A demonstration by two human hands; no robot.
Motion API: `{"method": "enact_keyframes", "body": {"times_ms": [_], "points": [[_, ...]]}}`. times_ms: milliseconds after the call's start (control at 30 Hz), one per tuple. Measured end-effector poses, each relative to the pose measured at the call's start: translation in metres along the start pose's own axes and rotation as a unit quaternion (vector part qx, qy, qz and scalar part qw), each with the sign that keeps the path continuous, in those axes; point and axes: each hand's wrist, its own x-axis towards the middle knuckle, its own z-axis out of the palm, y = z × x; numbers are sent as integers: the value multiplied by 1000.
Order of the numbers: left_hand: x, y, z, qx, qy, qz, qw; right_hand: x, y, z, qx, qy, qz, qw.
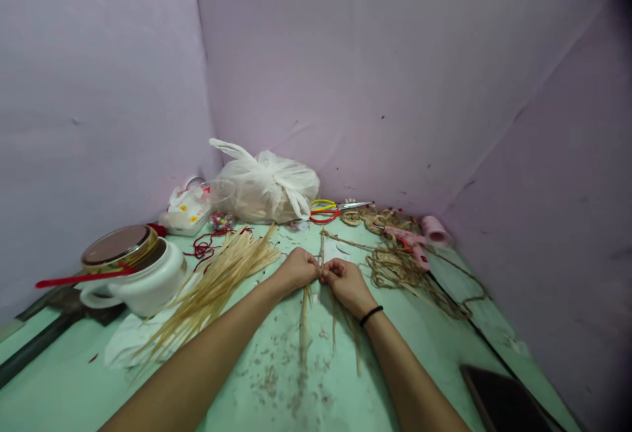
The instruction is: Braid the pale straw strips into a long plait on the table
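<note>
My left hand [297,269] and my right hand [345,280] meet at the middle of the pale green table [276,379], both pinched on a thin bundle of straw strands [305,317]. The strands trail back toward me under my wrists, and a short end sticks up beyond the fingers. My right wrist wears a black band [370,315]. A fanned pile of loose straw strips [212,287] lies just left of my left forearm.
A white pot with a gold lid and red handle [129,267] stands at the left. Behind are a tied plastic bag [266,185], a small packet [186,211], red cord [207,246], scissors [336,209], tangled jute twine [405,267], a pink glue gun [409,242], a pink roll [434,229]. A dark object [503,399] lies near right.
</note>
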Motion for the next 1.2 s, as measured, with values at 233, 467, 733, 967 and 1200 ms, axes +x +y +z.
{"method": "enact_keyframes", "body": {"times_ms": [233,467,733,967,1200], "points": [[-2,-3,-3,-16,-1,50,999,-6,-5,4,29,30,-28,999],[-3,0,-2,-4,27,60,998,-12,-19,3,-155,94,-36,983],[-2,0,-1,15,39,33,999,-17,-36,-6,-65,47,120,990],[-10,13,-6,-31,20,-54,998,-22,-39,10,2,9,121,993],[-14,15,-16,-77,-33,-57,995,-21,-32,7,-7,-46,46,998]]}}
